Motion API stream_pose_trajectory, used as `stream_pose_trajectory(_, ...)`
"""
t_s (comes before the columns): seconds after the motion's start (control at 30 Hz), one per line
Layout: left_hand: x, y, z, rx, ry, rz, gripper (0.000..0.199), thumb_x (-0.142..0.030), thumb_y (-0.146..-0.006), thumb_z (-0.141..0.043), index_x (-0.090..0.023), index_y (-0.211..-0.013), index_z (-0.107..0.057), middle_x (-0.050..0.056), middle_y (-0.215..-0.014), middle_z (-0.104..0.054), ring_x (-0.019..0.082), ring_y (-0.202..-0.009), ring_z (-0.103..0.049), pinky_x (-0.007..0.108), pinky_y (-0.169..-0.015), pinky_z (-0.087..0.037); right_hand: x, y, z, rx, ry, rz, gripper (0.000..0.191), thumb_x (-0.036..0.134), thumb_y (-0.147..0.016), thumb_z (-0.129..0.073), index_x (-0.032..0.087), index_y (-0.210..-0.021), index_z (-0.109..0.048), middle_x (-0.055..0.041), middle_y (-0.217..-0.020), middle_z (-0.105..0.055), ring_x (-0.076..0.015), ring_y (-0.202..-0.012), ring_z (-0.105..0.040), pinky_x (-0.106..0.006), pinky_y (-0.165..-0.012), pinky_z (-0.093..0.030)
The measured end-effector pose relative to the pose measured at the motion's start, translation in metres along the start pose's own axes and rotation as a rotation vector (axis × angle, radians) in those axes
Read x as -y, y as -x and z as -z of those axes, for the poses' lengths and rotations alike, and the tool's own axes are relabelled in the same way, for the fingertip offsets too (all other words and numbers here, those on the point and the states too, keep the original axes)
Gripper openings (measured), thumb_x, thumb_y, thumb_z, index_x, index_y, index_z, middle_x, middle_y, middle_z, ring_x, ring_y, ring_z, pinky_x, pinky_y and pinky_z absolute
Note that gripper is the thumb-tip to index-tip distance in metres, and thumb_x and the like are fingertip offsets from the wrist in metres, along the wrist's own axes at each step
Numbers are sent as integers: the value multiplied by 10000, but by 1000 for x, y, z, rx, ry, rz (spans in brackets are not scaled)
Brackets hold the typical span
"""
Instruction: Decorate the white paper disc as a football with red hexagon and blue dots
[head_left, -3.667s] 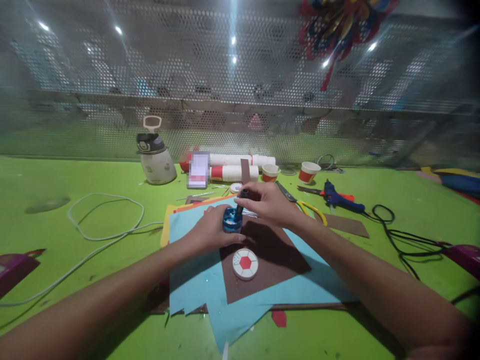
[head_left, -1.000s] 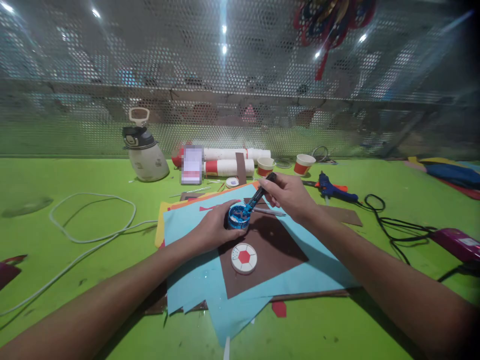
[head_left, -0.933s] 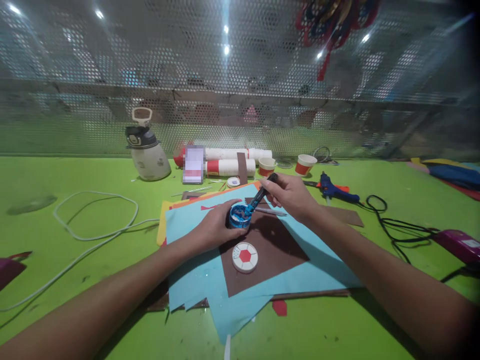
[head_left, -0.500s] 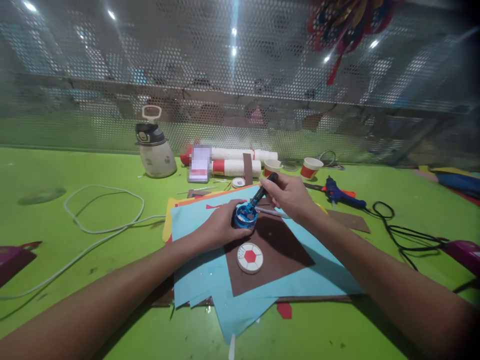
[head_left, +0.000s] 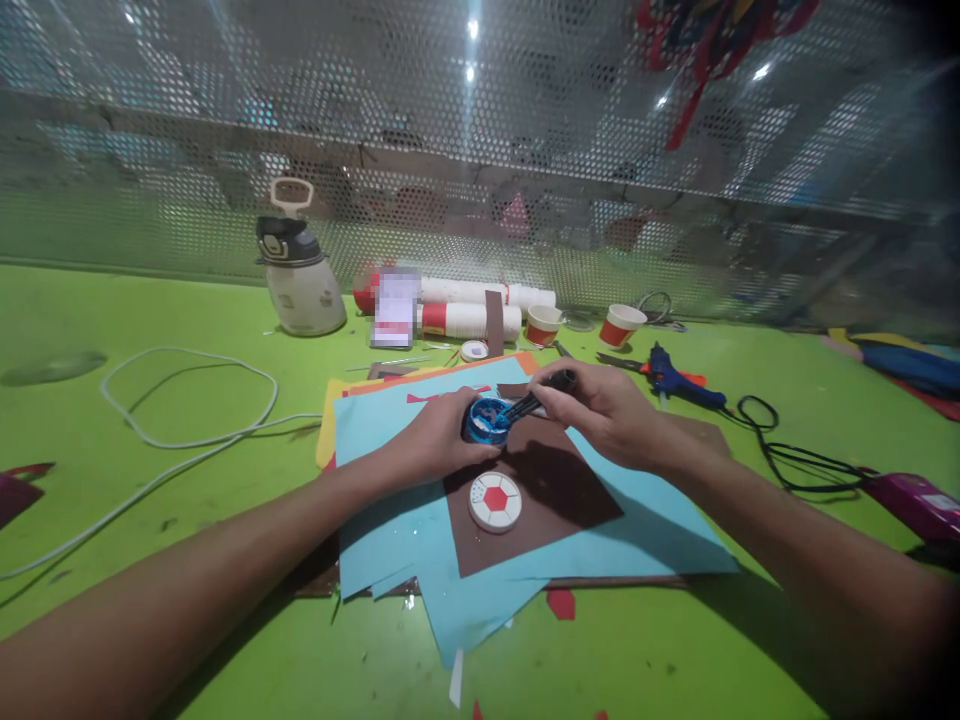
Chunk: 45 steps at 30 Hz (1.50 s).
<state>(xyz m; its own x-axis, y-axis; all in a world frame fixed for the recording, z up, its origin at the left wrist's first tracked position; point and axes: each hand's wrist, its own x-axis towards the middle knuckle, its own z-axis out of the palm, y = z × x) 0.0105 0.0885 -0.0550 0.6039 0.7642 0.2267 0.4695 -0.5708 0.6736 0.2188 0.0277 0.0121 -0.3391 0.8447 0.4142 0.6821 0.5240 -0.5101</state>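
My left hand (head_left: 444, 435) is wrapped round a small round blue pot (head_left: 487, 424), its inside streaked blue and white. My right hand (head_left: 604, 412) grips a black marker-like stick (head_left: 544, 393), slanted so that its blue-smeared lower end reaches into the pot at the right rim. Just below lies a white disc (head_left: 495, 502) with a red hexagon in its middle and dark lines running out. The disc rests on a brown paper sheet (head_left: 551, 515), which lies over light blue paper (head_left: 390, 520).
Behind the papers are a phone (head_left: 395, 310), stacked paper cups (head_left: 472, 321) and two single cups (head_left: 622, 327). A glue gun (head_left: 679, 378) with a black cord lies at right. At left stand a water bottle (head_left: 301, 280) and a looped white cable (head_left: 187, 442).
My right hand has shifted slightly right and lower, and the black stick leans flatter, towards the right. The left hand still holds the pot. The whole view has moved a little.
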Motion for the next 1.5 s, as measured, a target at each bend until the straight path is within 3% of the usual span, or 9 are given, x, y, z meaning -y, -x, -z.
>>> stream_pose_trajectory(0.23, 1, -1, 0, 20, 6, 5, 459, -349, -705, -770, -181, -1093, -591, 83, -1033, -709, 281, -925, -669, 356, -742, -501, 3, 2, 9, -34, -87, -52, 235, 381, -927, -517, 173, -865, -607, 13, -612, -580, -121, -542, -512, -259, -548, -404)
stream_pose_trajectory(0.33, 2, -1, -1, 20, 9, 12, 495, -358, -692, -778, -171, -1101, -570, 94, -1037, -702, 295, -945, -665, 363, -745, -507, 5, 0, 8, -132, -123, -113, 291, 424, -906, -541, 193, -731, -572, 12, -557, -572, -120, -486, -506, -265, -515, -400)
stream_pose_trajectory(0.5, 3, -2, -2, 19, 4, 23, 475, -374, -684, -774, -184, -1059, -552, 87, -1016, -698, 303, -953, -662, 357, -727, -508, 1, -10, -15, -294, -156, -247, 395, 472, -857, -600, 207, -583, -497, 14, -468, -542, -111, -418, -464, -257, -451, -362)
stream_pose_trajectory(0.67, 4, -2, -2, 20, -5, 24, 475, -405, -687, -765, -192, -1044, -536, 85, -1000, -693, 306, -940, -660, 368, -721, -502, -4, -11, -35, -339, -99, -238, 374, 429, -835, -632, 198, -576, -494, 31, -483, -491, -104, -464, -431, -250, -466, -330)
stream_pose_trajectory(0.93, 3, -2, -3, 16, 4, 3, 439, -367, -686, -775, -196, -1020, -546, 79, -1006, -685, 292, -932, -657, 380, -747, -506, 17, -2, -18, -397, 53, -156, 349, 360, -830, -642, 204, -559, -487, 42, -504, -429, -92, -481, -344, -258, -481, -290)
stream_pose_trajectory(1.07, 5, -2, -4, 13, 13, 8, 445, -376, -688, -773, -191, -1017, -538, 84, -982, -685, 284, -884, -661, 372, -704, -505, 16, -6, -14, -415, -4, -237, 371, 354, -793, -682, 206, -518, -482, 34, -478, -425, -100, -470, -362, -272, -478, -283)
stream_pose_trajectory(1.17, 4, -2, -4, 16, 14, 17, 449, -384, -693, -766, -191, -1024, -531, 81, -970, -687, 287, -889, -661, 370, -699, -504, 8, -13, -19, -397, -215, -318, 317, 339, -761, -700, 193, -531, -537, 32, -485, -439, -102, -479, -379, -267, -468, -274)
stream_pose_trajectory(1.27, 4, -2, -3, 20, 11, 18, 456, -387, -688, -768, -199, -1022, -520, 73, -993, -684, 287, -921, -657, 365, -720, -501, -2, -22, -28, -345, -387, -362, 223, 375, -765, -674, 178, -670, -634, 45, -509, -464, -90, -457, -369, -250, -438, -271)
stream_pose_trajectory(1.5, 3, -3, -2, 30, 0, 23, 455, -361, -679, -772, -190, -1011, -513, 78, -976, -679, 299, -914, -651, 371, -719, -490, -12, -34, -37, -188, -562, -481, 401, 516, -666, -754, 169, -597, -563, 82, -417, -381, -57, -377, -298, -228, -366, -219)
